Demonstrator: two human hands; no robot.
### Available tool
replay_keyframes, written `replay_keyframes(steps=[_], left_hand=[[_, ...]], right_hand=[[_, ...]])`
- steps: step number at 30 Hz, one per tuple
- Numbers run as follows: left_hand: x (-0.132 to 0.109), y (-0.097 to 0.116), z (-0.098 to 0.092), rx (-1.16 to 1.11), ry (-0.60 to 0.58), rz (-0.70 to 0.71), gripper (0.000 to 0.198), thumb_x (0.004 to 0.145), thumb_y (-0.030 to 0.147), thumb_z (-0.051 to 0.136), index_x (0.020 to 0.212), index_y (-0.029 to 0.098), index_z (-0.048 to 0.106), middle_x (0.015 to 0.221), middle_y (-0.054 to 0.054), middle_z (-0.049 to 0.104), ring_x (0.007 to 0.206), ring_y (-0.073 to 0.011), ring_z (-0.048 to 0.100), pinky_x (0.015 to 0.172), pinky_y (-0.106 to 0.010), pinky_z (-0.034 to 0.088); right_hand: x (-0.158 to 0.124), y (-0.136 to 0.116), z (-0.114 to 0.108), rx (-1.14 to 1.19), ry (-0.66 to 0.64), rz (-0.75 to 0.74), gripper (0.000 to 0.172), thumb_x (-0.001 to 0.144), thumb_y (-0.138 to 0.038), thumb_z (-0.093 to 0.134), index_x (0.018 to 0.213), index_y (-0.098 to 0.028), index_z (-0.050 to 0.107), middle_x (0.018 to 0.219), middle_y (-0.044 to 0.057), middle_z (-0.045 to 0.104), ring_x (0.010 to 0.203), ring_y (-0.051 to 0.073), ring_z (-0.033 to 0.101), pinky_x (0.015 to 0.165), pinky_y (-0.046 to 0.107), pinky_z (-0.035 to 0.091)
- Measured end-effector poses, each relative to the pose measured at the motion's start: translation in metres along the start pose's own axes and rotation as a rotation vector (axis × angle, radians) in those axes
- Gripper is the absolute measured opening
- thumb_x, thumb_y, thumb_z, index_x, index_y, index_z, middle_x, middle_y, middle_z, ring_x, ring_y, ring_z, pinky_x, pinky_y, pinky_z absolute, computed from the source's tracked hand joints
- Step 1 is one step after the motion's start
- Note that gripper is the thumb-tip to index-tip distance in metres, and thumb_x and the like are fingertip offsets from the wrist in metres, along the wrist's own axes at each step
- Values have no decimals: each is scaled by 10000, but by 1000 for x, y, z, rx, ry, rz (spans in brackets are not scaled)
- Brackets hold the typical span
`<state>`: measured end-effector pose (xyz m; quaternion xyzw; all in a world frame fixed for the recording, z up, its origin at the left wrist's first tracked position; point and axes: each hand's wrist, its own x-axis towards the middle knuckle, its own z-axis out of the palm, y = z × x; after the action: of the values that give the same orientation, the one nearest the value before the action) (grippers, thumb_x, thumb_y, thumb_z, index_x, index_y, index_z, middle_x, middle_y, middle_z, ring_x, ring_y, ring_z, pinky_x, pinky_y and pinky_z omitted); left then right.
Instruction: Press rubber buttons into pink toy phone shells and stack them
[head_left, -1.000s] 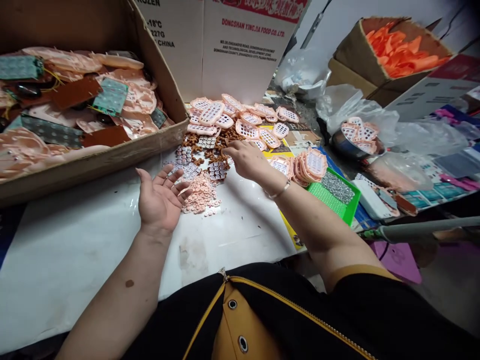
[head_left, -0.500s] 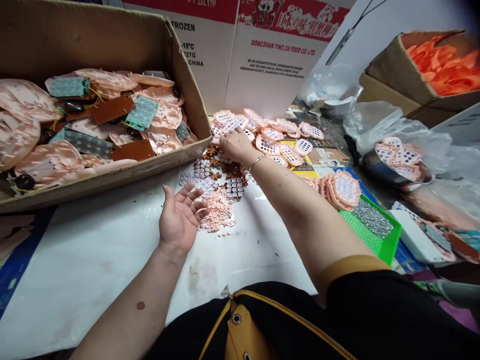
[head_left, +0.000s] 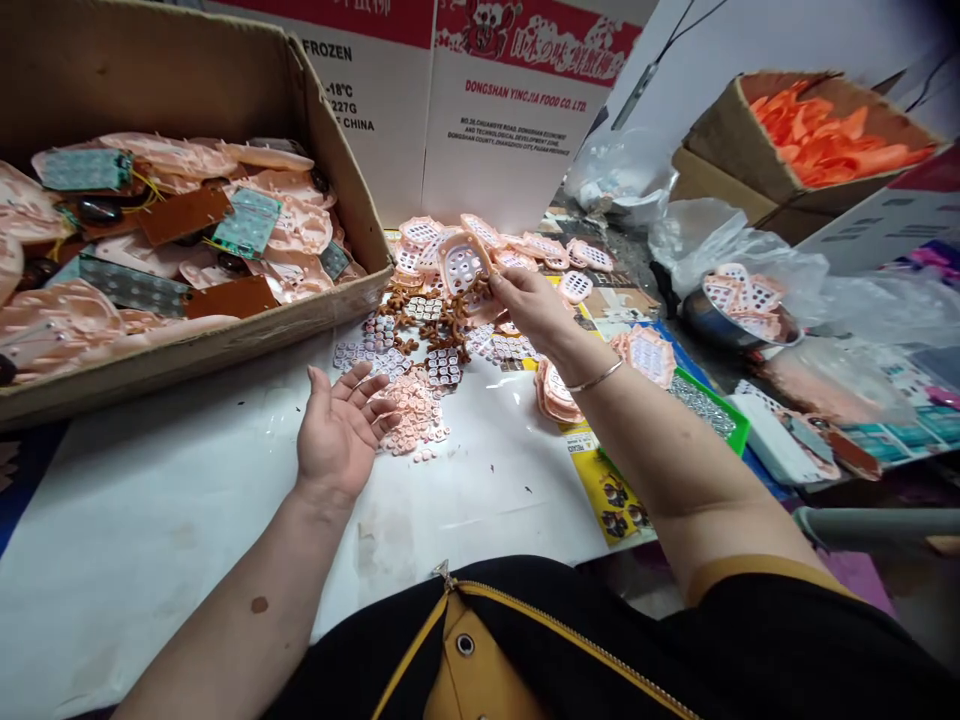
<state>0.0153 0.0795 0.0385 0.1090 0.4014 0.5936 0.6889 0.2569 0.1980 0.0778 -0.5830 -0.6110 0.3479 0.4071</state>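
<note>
My right hand point(head_left: 529, 305) grips the edge of a pink plastic panel point(head_left: 463, 265) with a white face full of dark holes, raised over the pile. My left hand point(head_left: 341, 430) is palm up with its fingers spread, holding nothing, beside a heap of small pink buttons point(head_left: 412, 412). Behind that heap lie white button sheets point(head_left: 444, 366) and brown branching pieces point(head_left: 411, 304). More pink panels point(head_left: 544, 248) are spread at the back of the table. A stack of pink panels point(head_left: 555, 395) sits under my right wrist, partly hidden by it.
At left stands a cardboard box point(head_left: 330, 305) of pink shells with circuit boards. A green tray point(head_left: 742, 430) of small metal parts is at right. Beyond are a metal bowl point(head_left: 735, 338) of panels and a carton point(head_left: 712, 140) of orange pieces. A white carton point(head_left: 495, 160) stands behind.
My right hand has lifted a pink panel from the pile and drawn it toward me. The left hand stays open, palm up. The whole view has shifted somewhat.
</note>
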Motion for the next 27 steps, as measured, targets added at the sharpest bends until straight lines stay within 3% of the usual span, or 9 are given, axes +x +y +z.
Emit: replay_keyframes(steps=[2,6,9,12,15,19,23,25,27], left_hand=[[0,-1,0,11,-10,4,588,991,636,324,990,139,638,876,-74,670,567,-144,639,523,-280,560],[0,-1,0,25,-23,13,593,991,639,317,989,140,637,875,-70,668,567,-145,640,520,-281,558],[0,0,-1,27,-35,11,585,994,632,318,984,139,633,875,-70,667,567,-144,638,516,-280,555],[-1,1,-1,28,-47,3,524,1005,585,353,987,141,629,881,-64,665,568,-139,634,518,-274,551],[-3,2,-1,32,-62,-6,407,1004,499,429,990,146,631,887,-59,664,575,-132,629,532,-266,550],[-2,-1,-3,43,-91,20,320,945,455,565,986,149,651,905,-65,661,598,-133,621,554,-266,549],[-3,-6,-5,210,-116,281,286,810,364,770,1029,192,701,1104,-80,673,845,-158,661,689,-226,544],[-7,-6,-4,334,-172,405,449,693,211,863,1115,231,713,1272,-70,645,1127,-199,620,826,-210,526],[-11,-5,-3,464,-310,384,627,589,73,888,1168,235,712,1322,-65,637,1278,-235,550,917,-220,504]], right_hand=[[-16,-1,1,150,-27,115,345,887,-495,663,759,-198,543,670,-8,584,607,117,556,555,232,435],[-35,-3,11,314,-57,256,225,772,-253,740,700,-182,539,632,-32,569,555,94,551,527,216,449],[-36,-1,23,396,-70,268,152,703,-147,699,711,-176,550,651,-32,579,541,87,530,513,212,425],[-34,8,36,419,-80,227,123,753,-214,663,783,-190,546,700,-22,593,590,114,564,564,251,470],[-33,22,42,172,59,-17,89,846,-277,608,869,-208,557,828,23,645,737,163,618,704,329,519],[-39,32,37,-362,203,-576,134,960,-245,485,988,-233,615,1087,87,717,1058,231,628,998,453,449],[-58,17,34,-544,14,-928,218,1005,-217,423,1072,-244,628,1111,69,742,1097,222,620,1032,451,438],[-72,1,37,-585,-171,-1063,240,1009,-197,416,1114,-246,626,1114,54,743,1110,205,605,1053,439,431],[-86,-17,43,-615,-347,-1187,271,1024,-192,389,1146,-246,625,1128,36,735,1144,183,576,1089,418,413]])
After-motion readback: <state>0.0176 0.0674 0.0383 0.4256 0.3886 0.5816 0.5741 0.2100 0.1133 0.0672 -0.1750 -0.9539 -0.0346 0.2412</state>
